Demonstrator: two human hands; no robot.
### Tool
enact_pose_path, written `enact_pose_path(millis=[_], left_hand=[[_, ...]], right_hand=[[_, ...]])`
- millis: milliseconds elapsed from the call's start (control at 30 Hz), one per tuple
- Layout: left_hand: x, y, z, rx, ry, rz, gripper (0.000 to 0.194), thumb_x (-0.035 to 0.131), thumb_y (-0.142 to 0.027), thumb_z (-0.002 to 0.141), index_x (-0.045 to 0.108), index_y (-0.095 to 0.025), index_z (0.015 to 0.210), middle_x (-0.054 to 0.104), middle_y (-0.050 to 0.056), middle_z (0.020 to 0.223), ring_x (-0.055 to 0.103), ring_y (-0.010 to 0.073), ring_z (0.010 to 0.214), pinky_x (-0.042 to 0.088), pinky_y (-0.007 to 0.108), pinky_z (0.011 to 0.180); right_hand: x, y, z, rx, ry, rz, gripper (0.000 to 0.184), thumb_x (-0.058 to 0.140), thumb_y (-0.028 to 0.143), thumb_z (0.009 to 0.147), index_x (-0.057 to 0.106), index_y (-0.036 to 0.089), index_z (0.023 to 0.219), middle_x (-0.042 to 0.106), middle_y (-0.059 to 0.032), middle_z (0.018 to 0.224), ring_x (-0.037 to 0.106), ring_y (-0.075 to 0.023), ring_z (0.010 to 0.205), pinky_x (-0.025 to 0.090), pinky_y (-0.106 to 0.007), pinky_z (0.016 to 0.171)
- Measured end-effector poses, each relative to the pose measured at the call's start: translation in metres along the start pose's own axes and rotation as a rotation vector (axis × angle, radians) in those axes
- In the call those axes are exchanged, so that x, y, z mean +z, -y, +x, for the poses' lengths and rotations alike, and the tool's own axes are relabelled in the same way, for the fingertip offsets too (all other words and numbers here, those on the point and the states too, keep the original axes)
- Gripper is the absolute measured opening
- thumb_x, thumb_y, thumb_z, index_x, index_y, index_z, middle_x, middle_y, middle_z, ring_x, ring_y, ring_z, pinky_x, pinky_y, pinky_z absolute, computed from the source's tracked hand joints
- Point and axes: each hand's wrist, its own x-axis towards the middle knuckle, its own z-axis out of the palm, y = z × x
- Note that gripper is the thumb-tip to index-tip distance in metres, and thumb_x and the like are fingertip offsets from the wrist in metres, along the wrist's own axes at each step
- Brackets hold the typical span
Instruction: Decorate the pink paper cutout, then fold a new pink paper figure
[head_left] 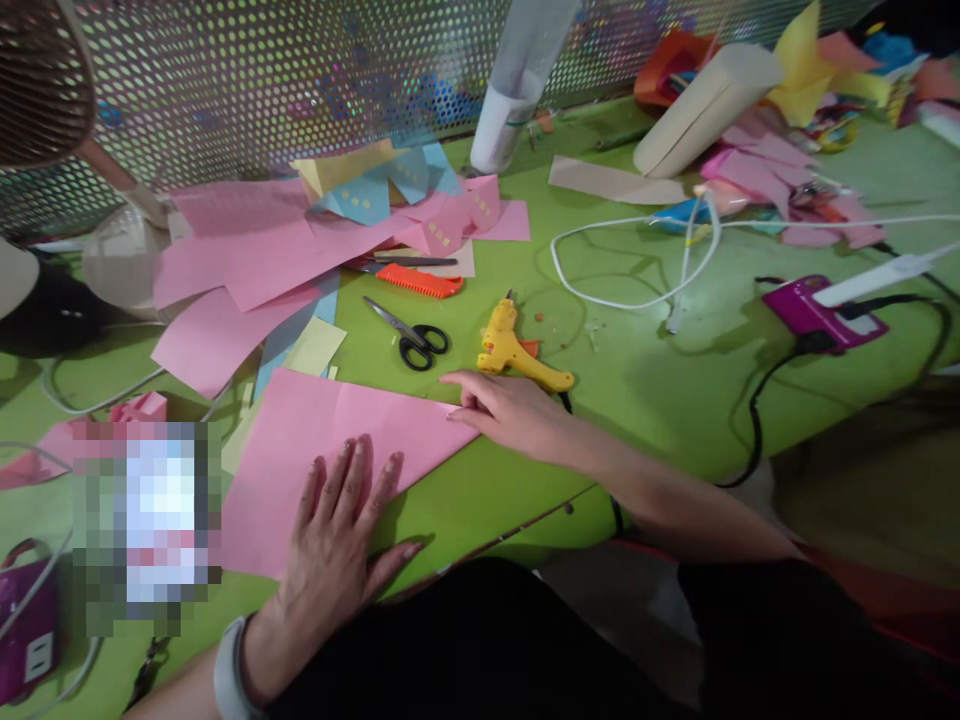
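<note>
A folded sheet of pink paper (pixel 300 430) lies on the green table in front of me, tapering to a point at its right end. My left hand (pixel 337 525) rests flat on its lower part, fingers spread, with a light band around the wrist. At the tapered tip, my right hand (pixel 510 415) pinches the paper between thumb and fingers, the index finger reaching past the edge. Just beyond that hand lies a yellow glue gun (pixel 506 345). Black-handled scissors (pixel 412 338) lie beside it, blades pointing away to the left.
An orange cutter (pixel 420 281) lies near a heap of pink sheets (pixel 247 240). A white cable (pixel 600 298) loops behind the glue gun, left of a purple power strip (pixel 817 315). A paper roll (pixel 705 110) stands at the back. A blurred-out patch (pixel 161 510) covers something at left.
</note>
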Motion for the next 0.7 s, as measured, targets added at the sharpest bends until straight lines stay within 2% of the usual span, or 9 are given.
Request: enact_pose_path(millis=[200,333,400,467,533,600,700], left_hand=[[0.000,-0.001,0.000,-0.016,0.010,-0.003,0.090,0.055,-0.068,0.086,0.024,-0.022,0.157,0.030,0.015,0.160,0.031,0.0345,0.146,0.018,0.050,0.121],[0.001,-0.001,-0.001,-0.003,0.006,0.003,0.093,0.055,-0.068,0.085,0.024,-0.020,0.157,0.029,0.017,0.160,0.031,0.0358,0.146,0.017,0.050,0.121],[0.003,0.000,-0.002,-0.003,0.000,-0.003,0.093,0.055,-0.069,0.085,0.023,-0.020,0.158,0.028,0.018,0.161,0.030,0.0364,0.146,0.017,0.051,0.121],[0.005,0.001,-0.003,-0.002,-0.015,-0.017,0.095,0.055,-0.069,0.085,0.019,-0.021,0.158,0.026,0.019,0.161,0.030,0.0366,0.146,0.019,0.053,0.120],[0.007,0.001,-0.003,0.002,-0.029,-0.027,0.096,0.055,-0.067,0.086,0.014,-0.020,0.159,0.025,0.019,0.161,0.029,0.0371,0.147,0.020,0.054,0.119],[0.008,0.002,-0.003,0.010,-0.030,-0.023,0.096,0.055,-0.066,0.086,0.013,-0.020,0.159,0.024,0.020,0.161,0.029,0.0380,0.146,0.021,0.055,0.118],[0.008,0.002,-0.003,0.017,-0.019,-0.009,0.092,0.053,-0.066,0.087,0.016,-0.021,0.159,0.023,0.020,0.162,0.030,0.0390,0.146,0.021,0.056,0.118]], right_hand=[[0.006,-0.006,0.001,-0.067,-0.055,-0.043,0.035,0.058,0.028,0.094,0.058,0.017,0.128,0.073,-0.0058,0.091,0.068,-0.0203,0.079,0.052,-0.034,0.072],[0.014,-0.001,-0.010,-0.181,-0.286,-0.212,0.034,0.052,0.032,0.098,0.062,0.011,0.123,0.071,-0.0152,0.103,0.066,-0.0272,0.095,0.053,-0.043,0.082],[0.021,0.008,-0.020,-0.342,-0.369,-0.281,0.041,0.048,0.038,0.100,0.061,0.010,0.127,0.067,-0.0188,0.118,0.062,-0.0295,0.110,0.049,-0.046,0.093],[0.030,0.017,-0.032,-0.588,-0.330,-0.292,0.057,0.044,0.051,0.099,0.053,0.008,0.137,0.056,-0.0201,0.139,0.051,-0.0310,0.129,0.041,-0.048,0.106],[0.041,0.023,-0.040,-0.740,-0.240,-0.307,0.077,0.039,0.063,0.096,0.044,0.004,0.144,0.043,-0.0214,0.151,0.035,-0.0326,0.143,0.029,-0.050,0.116],[0.051,0.023,-0.043,-0.748,-0.175,-0.342,0.087,0.036,0.069,0.094,0.037,0.001,0.148,0.035,-0.0223,0.156,0.026,-0.0329,0.147,0.021,-0.050,0.120],[0.061,0.018,-0.043,-0.697,-0.127,-0.379,0.092,0.036,0.071,0.092,0.030,0.002,0.152,0.029,-0.0214,0.159,0.021,-0.0321,0.149,0.016,-0.052,0.122]])
